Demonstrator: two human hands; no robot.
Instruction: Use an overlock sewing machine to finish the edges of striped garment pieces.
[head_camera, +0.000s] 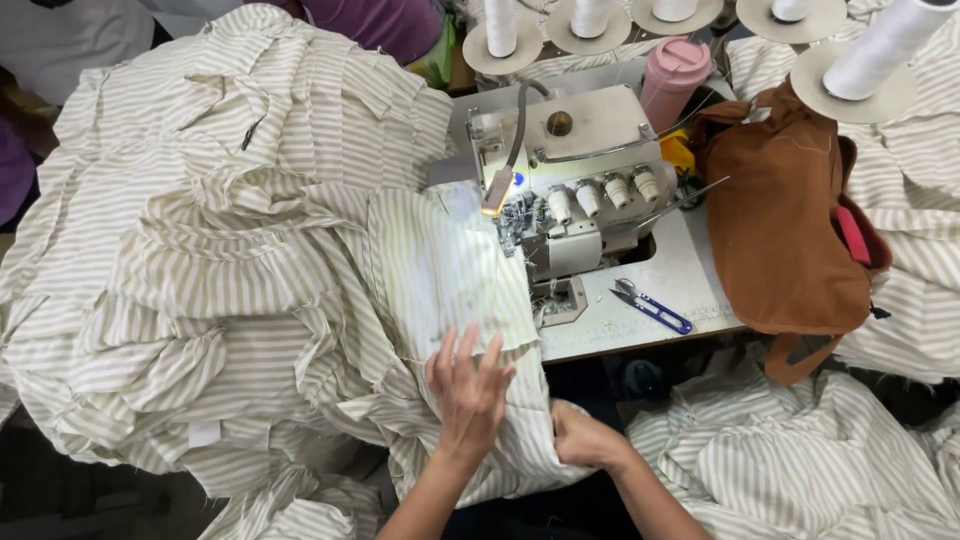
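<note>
Head view, looking down over the worktop (690, 275). At the left a big heap of striped fabric pieces (200, 250), beige and white, crumpled and overlapping, spreads from the far edge to the near edge.

Left hand (468, 390): forearm comes up from the near edge, palm down, fingers spread and flat on the striped fabric panel (440, 270). Nothing pinched; it presses on the cloth.

Right hand (582, 436): just right of the left and nearer, knuckles up, fingers curled shut on the near edge of the same panel, which bunches under them.

The panel runs from both hands away to the far side, up to the overlock sewing machine (580, 180), its far end lit by the machine's small lamp (500, 190) beside the needle area.

Right of the machine: blue-handled thread snips (652, 307) lying flat on the worktop, apart from both hands. Further right, a brown cloth bag (790, 230). Behind the machine, a pink tumbler (670, 80) and white thread cones (880, 45) on round stands. Near right, more striped cloth (800, 460) hangs below the worktop edge.
</note>
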